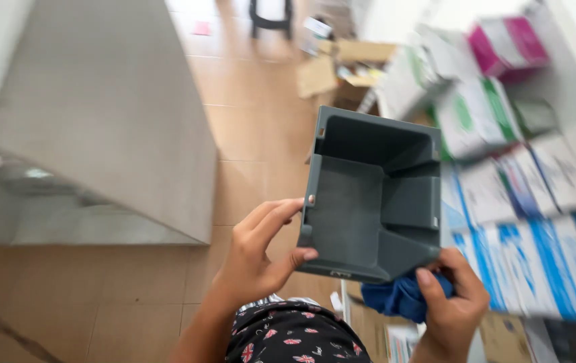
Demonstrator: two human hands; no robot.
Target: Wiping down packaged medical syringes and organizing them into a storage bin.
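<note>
I see the left hand (258, 252) clamped on the near left corner of a grey tray (372, 195), thumb pressed on the bottom edge and fingers laid along the left wall, so that grip is pinched onto the tray. The tray is held up in the air in front of the body, tilted so I look straight into its open inside, which has stepped walls and a ledge on the right. The right hand (450, 302) sits at the tray's lower right corner; its grip is folded round a bunched blue cloth (399, 296), with the thumb up against the tray's bottom edge. The cloth lies just under the tray, touching it.

Below the hands I make out a dark patterned garment (295, 336). To the left stands a grey cabinet (106, 114) on a wooden floor (248, 134). Along the right runs a row of boxes (523, 222), white with blue and green print, blurred; a pink one (506, 44) sits farther back. An open carton (342, 70) lies on the floor beyond the tray, and dark stool legs (270, 17) show at the top edge.
</note>
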